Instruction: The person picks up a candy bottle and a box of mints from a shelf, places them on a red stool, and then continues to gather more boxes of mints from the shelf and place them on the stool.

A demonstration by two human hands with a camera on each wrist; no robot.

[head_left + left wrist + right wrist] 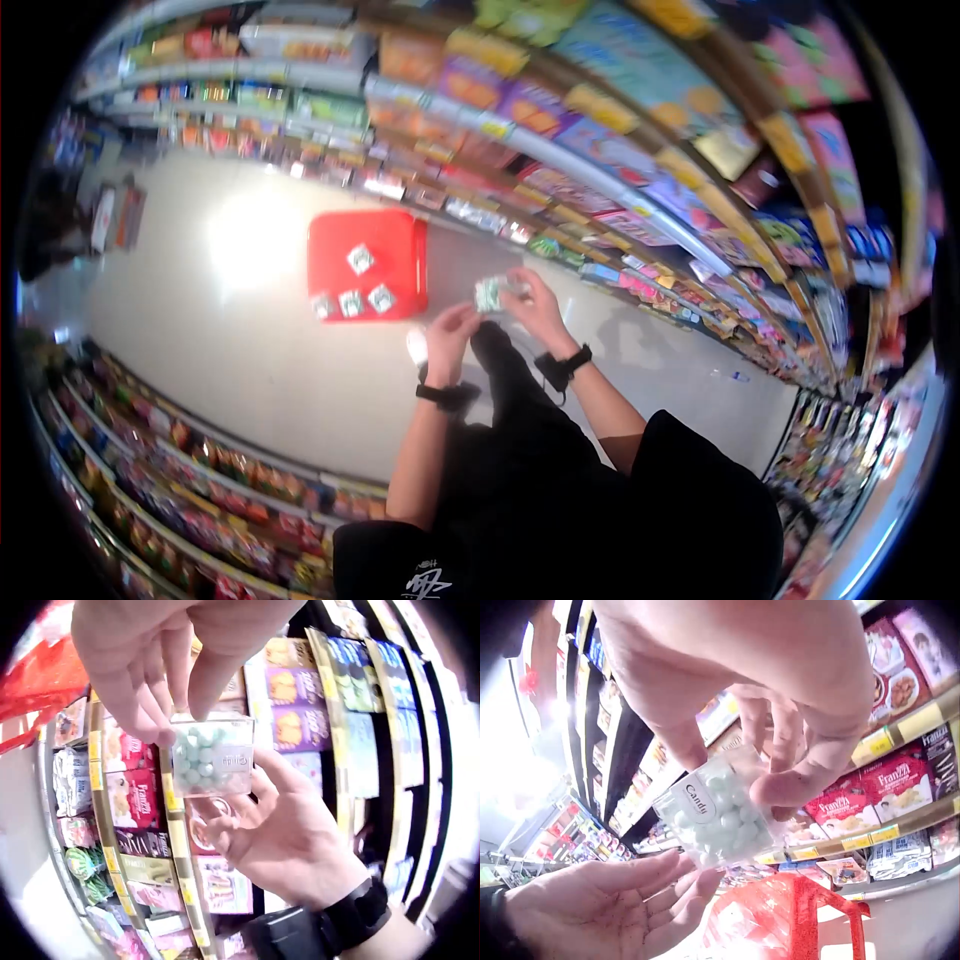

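A small clear candy box (pixel 489 293) full of pale green sweets, with a white "Candy" label, is held in the air between both hands. My right hand (pixel 533 303) pinches it between thumb and fingers (pixel 784 787), seen from above in the right wrist view. My left hand (pixel 450 332) meets it from the other side. Its thumb and fingertips (pixel 161 724) hold one corner of the box (pixel 214 754), and its palm (pixel 592 900) lies open beneath the box (pixel 720 814). Both wrists wear black straps.
A red shopping basket (pixel 365 265) stands on the pale aisle floor just beyond my hands, with several similar small boxes (pixel 360 258) in it. Stocked snack shelves (pixel 600 150) run along the right, and another shelf row (pixel 180 470) runs along the lower left.
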